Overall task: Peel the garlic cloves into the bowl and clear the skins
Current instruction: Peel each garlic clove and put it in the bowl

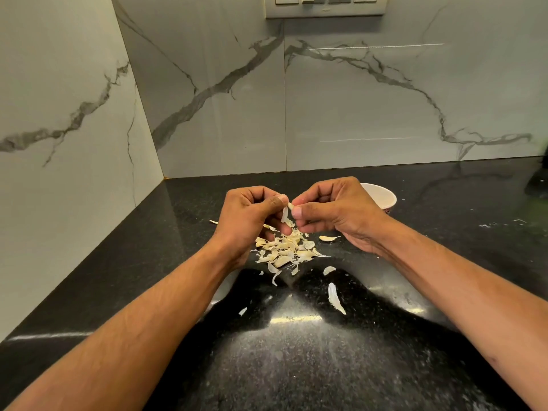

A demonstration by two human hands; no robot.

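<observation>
**Both hands on one garlic clove above the skin pile**

We see our two hands meeting over the black speckled desk (296,366), raised a little above it. The left hand (252,216) has its fingers curled in, with thumb and forefinger pinching a strip of pale skin (284,214) that hangs down from the garlic clove (291,206). The right hand (335,209) is curled as well, its thumb and fingertips pinching the clove itself, so the small white piece sits right between the two thumbs. Only a sliver of the clove shows; most of it is hidden by the fingers.

Directly under the hands lies the pile of skins (284,250), a loose heap of cream and yellowish flakes resting on the desk. A few stray pieces lie apart from it: one curved flake (328,238) just right of the heap, a small one (328,270) nearer to us, a longer white shred (335,298) nearer still, and a tiny scrap (242,311) to the left of that.

The white bowl (382,197) stands on the desk behind the right hand, which covers its left part; we cannot tell what it contains. Behind the desk rise the marble-veined wall panels (355,99), with a switch plate (324,5) at the top edge.
</observation>
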